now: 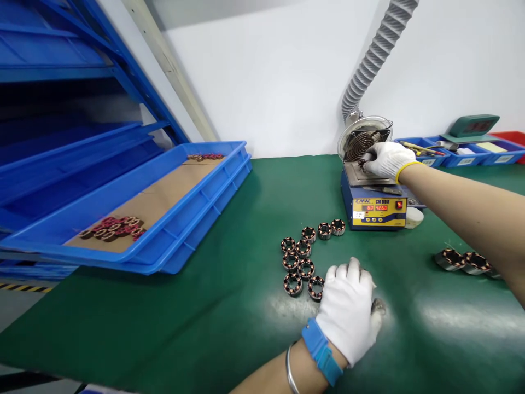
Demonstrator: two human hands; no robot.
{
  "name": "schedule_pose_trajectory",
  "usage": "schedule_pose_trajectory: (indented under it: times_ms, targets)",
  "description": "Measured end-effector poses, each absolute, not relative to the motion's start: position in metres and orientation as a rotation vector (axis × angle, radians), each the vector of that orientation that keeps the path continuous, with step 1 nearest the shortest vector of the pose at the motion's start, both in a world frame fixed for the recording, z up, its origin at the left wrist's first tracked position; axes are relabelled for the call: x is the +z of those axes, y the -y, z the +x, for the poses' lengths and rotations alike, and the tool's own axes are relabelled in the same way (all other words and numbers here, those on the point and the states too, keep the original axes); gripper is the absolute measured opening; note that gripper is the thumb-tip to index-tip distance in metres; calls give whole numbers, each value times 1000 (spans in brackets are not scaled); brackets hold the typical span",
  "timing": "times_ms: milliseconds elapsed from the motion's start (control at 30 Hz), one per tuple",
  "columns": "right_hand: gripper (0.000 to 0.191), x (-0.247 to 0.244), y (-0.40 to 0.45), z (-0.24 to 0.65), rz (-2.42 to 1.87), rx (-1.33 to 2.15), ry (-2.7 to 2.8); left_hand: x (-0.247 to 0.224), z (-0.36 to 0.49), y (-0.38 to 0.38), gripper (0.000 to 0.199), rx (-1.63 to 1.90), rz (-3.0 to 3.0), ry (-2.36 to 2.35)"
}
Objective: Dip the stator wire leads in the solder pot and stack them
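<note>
The small dark metal piece (362, 163), mostly covered by your fingers and probably one of the copper-wound rings, is over the flat metal top (356, 174) of the blue box-shaped heating unit with a yellow front panel (379, 213). Your right hand (381, 160), in a white knit glove with a yellow cuff, pinches it; which way its axis points you cannot tell from here. Your left hand (348, 312), also white-gloved, lies palm down on the green-topped counter (229, 323), fingers bent; whether it grips anything is hidden. From that hand, the held piece lies well ahead and slightly right, so your right hand is the nearer. Just left of your left hand sit the open, copper-and-black rings with silvery sides (305, 268), faces up, their line bending toward the unit's near left corner. More silvery-sided rings (450, 259) stand below your right forearm. Farther left is the long blue plastic tray (223, 189), running away from you; behind the unit rises a ribbed grey duct (375, 52).
</note>
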State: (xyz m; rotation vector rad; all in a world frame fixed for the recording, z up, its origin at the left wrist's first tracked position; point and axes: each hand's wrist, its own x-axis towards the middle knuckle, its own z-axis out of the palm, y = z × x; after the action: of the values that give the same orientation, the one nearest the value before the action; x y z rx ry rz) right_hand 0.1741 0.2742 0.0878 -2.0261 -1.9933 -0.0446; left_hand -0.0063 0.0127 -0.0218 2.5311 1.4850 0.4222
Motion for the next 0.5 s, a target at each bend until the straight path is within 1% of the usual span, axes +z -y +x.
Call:
schedule_pose_trajectory:
  times_ms: [167, 233, 300, 367, 467, 500]
  targets:
    - [81, 108, -253, 187, -2042, -32, 1906, -30, -7, -17, 29, 397, 2531, -1492]
    - [83, 112, -232, 203, -2018, 89, 1845, -32, -6, -17, 26, 365, 2533, -1487]
    - [77, 110, -203, 226, -1956, 279, 1768, -33, -5, -16, 21, 340, 2551, -1481]
    - [65, 102, -169, 256, -1945, 436, 1689, -35, -3, -14, 16, 328, 2580, -1467]
    - [47, 88, -114, 314, -2050, 651, 1528, -39, 1, -11, 11, 307, 2617, -1406]
    - [43, 84, -96, 334, -2080, 694, 1467, -40, 3, -9, 10, 311, 2621, -1378]
